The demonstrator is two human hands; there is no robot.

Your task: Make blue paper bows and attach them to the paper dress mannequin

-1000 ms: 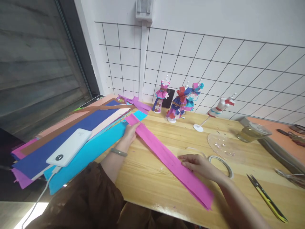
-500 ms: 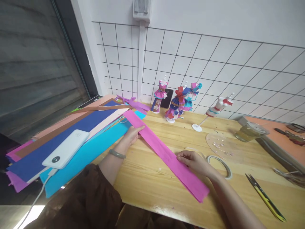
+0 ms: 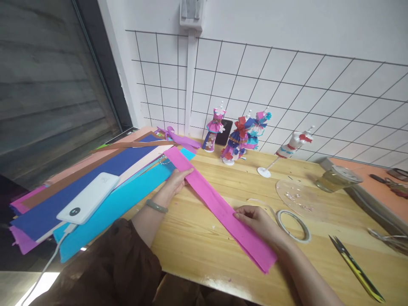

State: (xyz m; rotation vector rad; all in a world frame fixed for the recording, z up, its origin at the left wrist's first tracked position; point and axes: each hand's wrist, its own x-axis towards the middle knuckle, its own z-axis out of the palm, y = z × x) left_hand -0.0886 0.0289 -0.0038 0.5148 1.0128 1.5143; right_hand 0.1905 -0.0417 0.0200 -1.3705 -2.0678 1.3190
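Observation:
A long folded strip of pink crepe paper (image 3: 207, 193) stretches diagonally across the wooden table in front of me. My left hand (image 3: 178, 179) grips its edge toward the far end, thumb on top and the other fingers partly hidden underneath. Nearer the close end, my right hand (image 3: 251, 216) pinches the strip's right edge between thumb and fingers. The strip's far end overlaps a turquoise paper sheet (image 3: 140, 189) and lies beside a beaded bracelet (image 3: 163, 160). To the right of my right hand lies a roll of white tape (image 3: 293, 226).
Stacked coloured papers with a white power bank (image 3: 89, 197) on top lie left. Small dressed mannequins (image 3: 239, 140) and a barer one (image 3: 295, 144) stand by the wall grid. Yellow thread snips (image 3: 357, 267), a clear disc with gems (image 3: 296, 195) and a lidded cup (image 3: 338, 177) sit right.
My right hand has shifted slightly left along the pink strip's edge, and the strip's near end has moved a little left. My left hand keeps its place.

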